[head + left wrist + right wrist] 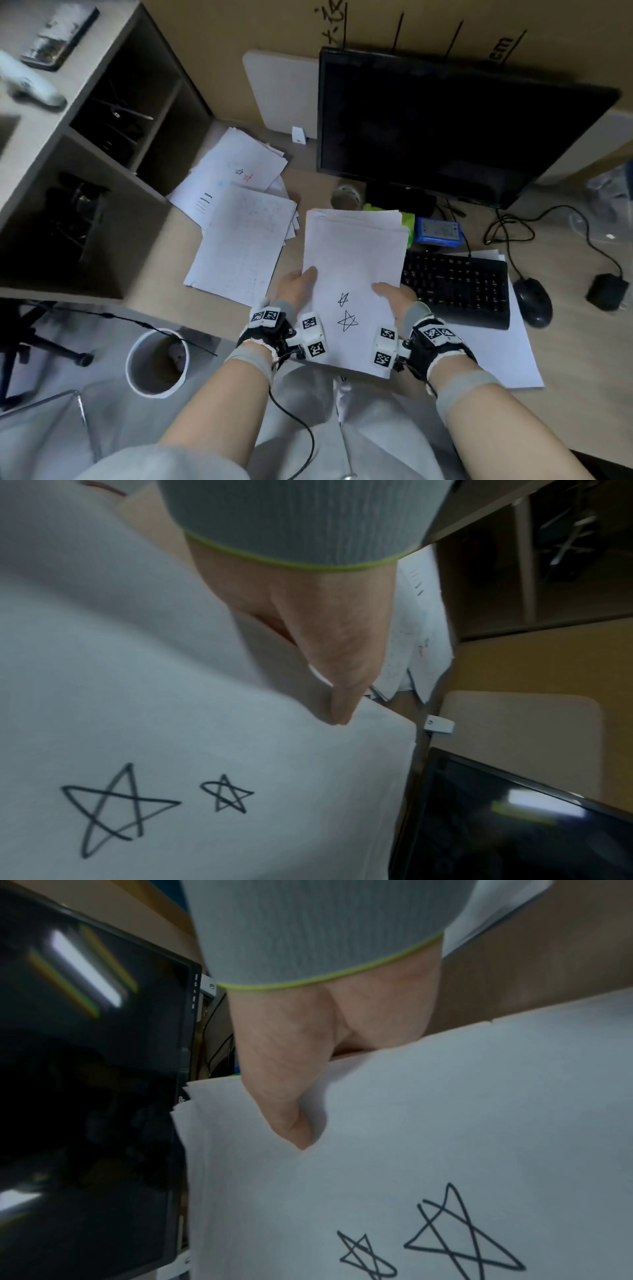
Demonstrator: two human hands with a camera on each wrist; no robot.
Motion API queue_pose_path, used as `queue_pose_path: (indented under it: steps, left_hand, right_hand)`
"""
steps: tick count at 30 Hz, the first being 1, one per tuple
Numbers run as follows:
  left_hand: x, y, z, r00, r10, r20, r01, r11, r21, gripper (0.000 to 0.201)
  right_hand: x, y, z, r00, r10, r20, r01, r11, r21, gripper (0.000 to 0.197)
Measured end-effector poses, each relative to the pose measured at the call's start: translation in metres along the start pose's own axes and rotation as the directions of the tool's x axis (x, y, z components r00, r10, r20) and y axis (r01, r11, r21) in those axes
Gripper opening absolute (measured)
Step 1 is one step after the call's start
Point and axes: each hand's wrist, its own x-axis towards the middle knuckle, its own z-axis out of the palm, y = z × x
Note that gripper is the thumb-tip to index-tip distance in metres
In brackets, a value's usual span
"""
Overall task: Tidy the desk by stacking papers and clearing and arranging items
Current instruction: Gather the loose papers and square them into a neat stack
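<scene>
- While you are sitting at the desk (164,240), you are holding a stack of papers (352,274) above its near edge, two black stars drawn on the top sheet.
- Your left hand (294,284) is pinching the stack's left edge, thumb lying on top.
- Your right hand (394,294) is gripping the right edge the same way.
- More loose papers (239,219) are lying spread toward the desk's left side, near the shelf unit (44,144).
- Just right of the stack, a keyboard (455,287) is resting on another sheet, with a mouse (532,301) beside it and a dark monitor (445,126) along the far edge.
</scene>
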Motion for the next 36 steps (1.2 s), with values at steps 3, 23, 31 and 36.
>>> queue_pose_path:
  steps: [3,23,31,36]
  left_hand:
    - [-0.026,0.002,-0.020,0.995,0.019,-0.093,-0.031,0.991,-0.130,0.030]
    - [0.092,0.007,-0.203,0.975,-0.054,-0.214,0.049,0.998,-0.025,0.044]
    - [0.138,0.030,-0.251,0.990,-0.141,-0.006,0.141,0.990,-0.001,0.029]
    - [0.152,0.034,-0.256,0.986,-0.159,-0.046,0.157,0.986,-0.050,0.036]
  right_hand:
    - [0.006,0.009,0.011,0.993,-0.071,0.092,0.066,0.996,0.058,0.099]
    - [0.018,-0.041,0.231,0.987,-0.086,0.139,0.114,0.971,-0.211,0.072]
    - [0.026,-0.052,0.298,0.995,0.067,-0.073,-0.088,0.936,-0.342,0.079]
    - [0.043,-0.049,0.312,0.982,0.187,-0.031,-0.188,0.931,-0.313,0.082]
